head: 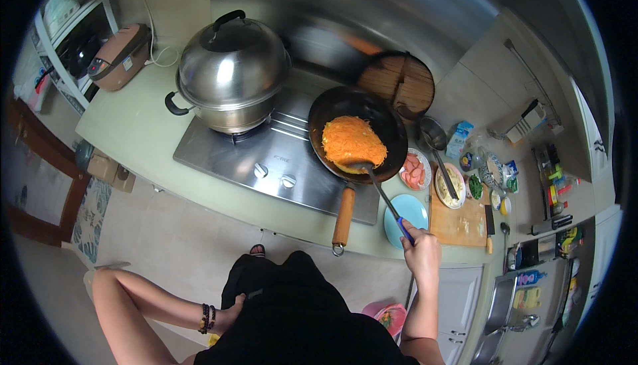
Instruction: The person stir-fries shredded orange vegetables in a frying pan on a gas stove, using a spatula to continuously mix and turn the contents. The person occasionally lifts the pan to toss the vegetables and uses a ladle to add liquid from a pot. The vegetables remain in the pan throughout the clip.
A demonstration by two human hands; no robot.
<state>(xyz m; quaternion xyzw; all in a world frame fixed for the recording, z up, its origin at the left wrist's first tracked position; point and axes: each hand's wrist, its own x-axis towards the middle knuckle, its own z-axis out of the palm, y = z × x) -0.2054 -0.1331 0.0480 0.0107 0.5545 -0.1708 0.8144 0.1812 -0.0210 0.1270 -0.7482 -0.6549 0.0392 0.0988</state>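
My right hand (422, 254) is closed around the blue handle of a metal wok turner (385, 197). The turner's head rests against the near edge of a mound of orange shreds, apparently carrot (354, 138), and is partly hidden by it. This mound lies in a dark wok (349, 100) over the right side of the stove, its wooden handle (344, 215) pointing towards me. Some yellow shows along the mound's lower edge. Down at my side, my left hand (232, 315) touches my black clothing near the hip; its fingers are mostly hidden.
A domed steel steamer pot (229, 81) stands on the left burner. Behind the wok leans a wooden lid (398, 78). To the right are a light blue plate (404, 215), sliced sausage (413, 169), a long-handled ladle (432, 135), a cutting board (458, 225) and a cleaver (490, 220).
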